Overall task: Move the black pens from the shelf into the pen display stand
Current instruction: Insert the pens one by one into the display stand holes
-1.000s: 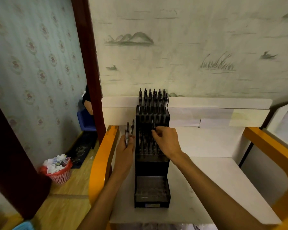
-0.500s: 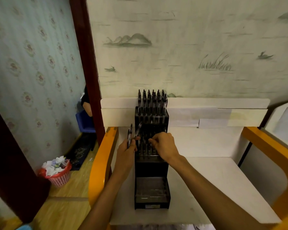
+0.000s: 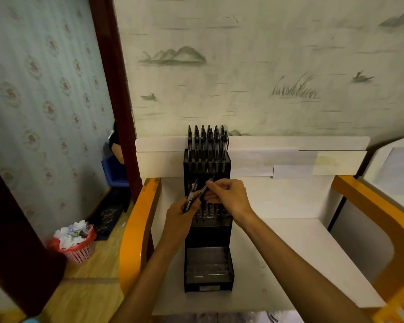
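Black tiered plastic pen display stand (image 3: pixel 207 238) stands on the white shelf (image 3: pixel 289 250), its top row full. We see the left hand (image 3: pixel 182 214) gripping two black pens (image 3: pixel 193 194); a second ago it held them beside the stand. The right hand (image 3: pixel 229 194) has left the middle row and now pinches the tilted pen (image 3: pixel 204 188).

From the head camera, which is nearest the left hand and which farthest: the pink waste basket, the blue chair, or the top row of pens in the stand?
1. Top row of pens, just beyond the left hand.
2. Blue chair, left, through the doorway.
3. Pink waste basket, low on the floor, far left.
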The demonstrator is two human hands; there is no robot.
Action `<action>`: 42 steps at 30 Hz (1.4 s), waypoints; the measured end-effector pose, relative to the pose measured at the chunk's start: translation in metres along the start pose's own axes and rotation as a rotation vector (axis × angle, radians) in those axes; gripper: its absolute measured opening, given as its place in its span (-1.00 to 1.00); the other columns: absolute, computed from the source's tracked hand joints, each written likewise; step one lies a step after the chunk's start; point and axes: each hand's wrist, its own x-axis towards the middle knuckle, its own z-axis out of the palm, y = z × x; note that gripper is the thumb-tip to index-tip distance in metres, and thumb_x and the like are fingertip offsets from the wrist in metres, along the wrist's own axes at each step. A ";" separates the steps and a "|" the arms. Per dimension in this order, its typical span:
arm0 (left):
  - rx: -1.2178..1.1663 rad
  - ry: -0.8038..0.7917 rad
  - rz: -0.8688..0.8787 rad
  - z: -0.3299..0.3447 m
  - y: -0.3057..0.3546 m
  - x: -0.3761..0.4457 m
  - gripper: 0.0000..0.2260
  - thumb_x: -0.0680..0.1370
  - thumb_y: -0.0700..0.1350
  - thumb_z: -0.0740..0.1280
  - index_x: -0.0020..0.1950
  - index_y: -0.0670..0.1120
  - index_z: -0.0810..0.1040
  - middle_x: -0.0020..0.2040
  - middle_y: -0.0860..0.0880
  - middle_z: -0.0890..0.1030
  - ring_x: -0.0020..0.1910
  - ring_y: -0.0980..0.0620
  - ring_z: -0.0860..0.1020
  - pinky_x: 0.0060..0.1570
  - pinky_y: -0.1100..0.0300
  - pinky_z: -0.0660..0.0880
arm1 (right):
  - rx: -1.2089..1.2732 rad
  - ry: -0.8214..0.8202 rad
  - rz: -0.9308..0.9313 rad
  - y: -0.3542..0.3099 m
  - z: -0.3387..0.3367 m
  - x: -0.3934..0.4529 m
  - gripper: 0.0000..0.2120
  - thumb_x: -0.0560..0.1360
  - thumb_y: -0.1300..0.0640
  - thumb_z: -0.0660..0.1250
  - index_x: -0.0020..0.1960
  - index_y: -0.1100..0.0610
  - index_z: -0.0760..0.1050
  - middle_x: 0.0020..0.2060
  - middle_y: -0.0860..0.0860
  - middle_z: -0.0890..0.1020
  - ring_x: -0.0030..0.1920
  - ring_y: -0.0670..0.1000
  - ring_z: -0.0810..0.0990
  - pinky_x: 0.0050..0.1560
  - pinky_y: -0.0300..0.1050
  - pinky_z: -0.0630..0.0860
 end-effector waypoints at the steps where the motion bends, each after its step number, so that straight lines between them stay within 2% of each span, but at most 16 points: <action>1: 0.008 -0.005 0.010 0.000 0.000 -0.001 -0.84 0.65 -0.01 0.25 0.17 0.13 0.58 0.01 0.05 0.67 -0.02 0.24 0.60 -0.10 0.49 0.45 | 0.028 0.019 0.010 0.000 -0.001 0.000 -0.83 0.53 0.13 0.43 -0.08 0.25 0.67 -0.25 0.11 0.73 -0.21 0.10 0.74 -0.24 -0.18 0.65; 3: 0.018 0.044 0.032 -0.003 0.001 -0.003 -0.79 0.67 0.04 0.19 0.22 0.16 0.58 -0.02 0.15 0.67 -0.08 0.30 0.60 -0.15 0.51 0.45 | 0.062 0.081 0.018 -0.001 -0.006 0.003 -0.84 0.53 0.15 0.43 -0.10 0.26 0.67 -0.27 0.12 0.73 -0.23 0.12 0.73 -0.26 -0.17 0.65; 6: 0.062 0.239 0.109 -0.009 0.002 -0.003 -0.74 0.68 0.01 0.18 -0.05 0.33 0.56 -0.33 0.21 0.58 -0.36 0.26 0.53 -0.38 0.43 0.40 | -0.059 0.182 -0.036 -0.002 -0.016 0.010 -0.86 0.53 0.15 0.44 -0.17 0.19 0.67 -0.33 0.07 0.72 -0.30 0.07 0.73 -0.22 -0.06 0.69; 8: 0.146 0.325 0.155 -0.014 -0.002 -0.001 -0.71 0.68 -0.08 0.22 -0.21 0.15 0.53 -0.41 0.10 0.52 -0.41 0.22 0.50 -0.38 0.34 0.40 | -0.241 0.235 -0.111 0.000 -0.021 0.014 -0.83 0.53 0.10 0.44 -0.20 0.15 0.67 -0.37 0.02 0.70 -0.32 0.02 0.71 -0.13 0.00 0.69; 10: 0.173 0.301 0.140 -0.018 -0.004 0.002 -0.70 0.66 -0.11 0.25 -0.28 -0.03 0.47 -0.44 0.09 0.45 -0.42 0.20 0.47 -0.37 0.36 0.39 | -0.455 0.265 -0.212 0.001 -0.023 0.015 -0.79 0.53 0.04 0.42 -0.23 0.12 0.66 -0.39 -0.02 0.68 -0.33 -0.02 0.67 -0.11 -0.01 0.65; 13: 0.157 0.224 0.093 -0.018 0.002 0.003 -0.66 0.63 -0.09 0.32 -0.34 0.01 0.37 -0.49 0.13 0.43 -0.47 0.23 0.42 -0.39 0.43 0.36 | -0.617 0.274 -0.325 0.001 -0.022 0.015 -0.75 0.54 0.01 0.40 -0.23 0.14 0.64 -0.39 -0.03 0.65 -0.34 -0.06 0.62 -0.16 -0.02 0.60; 16: 0.164 0.222 0.061 -0.018 0.007 0.001 -0.74 0.64 -0.03 0.30 -0.24 -0.03 0.49 -0.42 0.08 0.48 -0.44 0.26 0.45 -0.37 0.43 0.38 | -0.673 0.251 -0.380 0.000 -0.019 0.013 -0.77 0.55 0.01 0.40 -0.20 0.13 0.64 -0.38 -0.04 0.65 -0.35 -0.11 0.60 -0.20 -0.09 0.59; 19: 0.169 0.128 0.020 -0.022 0.008 0.001 -0.76 0.68 0.02 0.16 0.02 -0.06 0.55 -0.17 0.07 0.57 -0.26 0.30 0.51 -0.26 0.43 0.43 | -0.728 0.214 -0.377 -0.002 -0.017 0.013 -0.76 0.56 0.00 0.39 -0.15 0.15 0.65 -0.34 -0.01 0.66 -0.33 -0.09 0.60 -0.18 -0.14 0.57; 20: 0.169 0.116 0.023 -0.022 0.008 0.001 -0.76 0.68 0.03 0.14 0.04 -0.04 0.55 -0.15 0.08 0.58 -0.23 0.33 0.52 -0.24 0.46 0.43 | -0.746 0.198 -0.369 -0.002 -0.016 0.014 -0.75 0.56 0.00 0.39 -0.14 0.17 0.65 -0.34 0.01 0.66 -0.33 -0.07 0.60 -0.18 -0.14 0.56; 22: 0.162 0.151 0.071 -0.021 0.010 0.000 -0.79 0.69 -0.01 0.16 -0.02 -0.01 0.54 -0.22 0.14 0.58 -0.25 0.35 0.52 -0.25 0.51 0.41 | -0.776 0.165 -0.358 0.000 -0.015 0.013 -0.73 0.56 0.00 0.38 -0.15 0.19 0.64 -0.35 0.04 0.65 -0.34 -0.03 0.59 -0.21 -0.16 0.52; 25: 0.152 0.215 0.170 -0.016 0.009 0.001 -0.77 0.69 -0.09 0.21 -0.14 0.07 0.51 -0.32 0.21 0.56 -0.36 0.27 0.50 -0.31 0.47 0.39 | -0.778 0.143 -0.349 0.002 -0.012 0.010 -0.74 0.57 0.01 0.37 -0.17 0.18 0.63 -0.38 -0.01 0.63 -0.39 -0.09 0.55 -0.30 -0.34 0.39; 29: 0.120 0.206 0.135 -0.014 0.005 0.005 -0.80 0.67 -0.04 0.22 -0.14 0.09 0.52 -0.32 0.14 0.55 -0.38 0.22 0.48 -0.33 0.41 0.41 | -0.807 0.137 -0.343 0.000 -0.011 0.013 -0.71 0.58 0.02 0.37 -0.28 0.11 0.55 -0.45 -0.06 0.54 -0.46 -0.14 0.46 -0.38 -0.44 0.26; 32: 0.108 0.197 0.128 -0.013 0.004 0.006 -0.81 0.67 -0.03 0.22 -0.11 0.07 0.53 -0.31 0.15 0.57 -0.37 0.22 0.50 -0.32 0.41 0.43 | -0.795 0.133 -0.316 -0.002 -0.011 0.016 -0.73 0.57 0.01 0.38 -0.25 0.11 0.60 -0.43 -0.06 0.58 -0.44 -0.15 0.50 -0.36 -0.51 0.27; 34: 0.060 0.180 0.099 -0.011 0.006 0.007 -0.81 0.68 -0.05 0.21 -0.10 0.05 0.53 -0.32 0.10 0.57 -0.36 0.17 0.51 -0.32 0.35 0.45 | -0.800 0.109 -0.296 -0.004 -0.011 0.019 -0.74 0.56 0.00 0.39 -0.23 0.12 0.63 -0.40 -0.03 0.62 -0.41 -0.13 0.53 -0.32 -0.51 0.28; 37: 0.041 0.158 0.100 -0.009 0.007 0.006 -0.78 0.69 -0.08 0.19 -0.13 0.01 0.50 -0.39 0.16 0.52 -0.41 0.23 0.45 -0.35 0.40 0.38 | -0.886 0.088 -0.282 0.000 -0.012 0.020 -0.66 0.57 0.01 0.38 -0.31 0.17 0.57 -0.45 0.02 0.56 -0.47 -0.10 0.46 -0.36 -0.29 0.27; 42: 0.057 0.104 0.089 -0.007 0.005 0.006 -0.80 0.70 -0.05 0.15 -0.05 -0.01 0.51 -0.39 0.22 0.49 -0.41 0.24 0.43 -0.36 0.41 0.35 | -0.884 0.066 -0.309 0.013 -0.011 0.011 -0.69 0.57 0.09 0.38 -0.34 0.11 0.51 -0.46 -0.06 0.49 -0.49 -0.19 0.38 -0.43 -0.42 0.26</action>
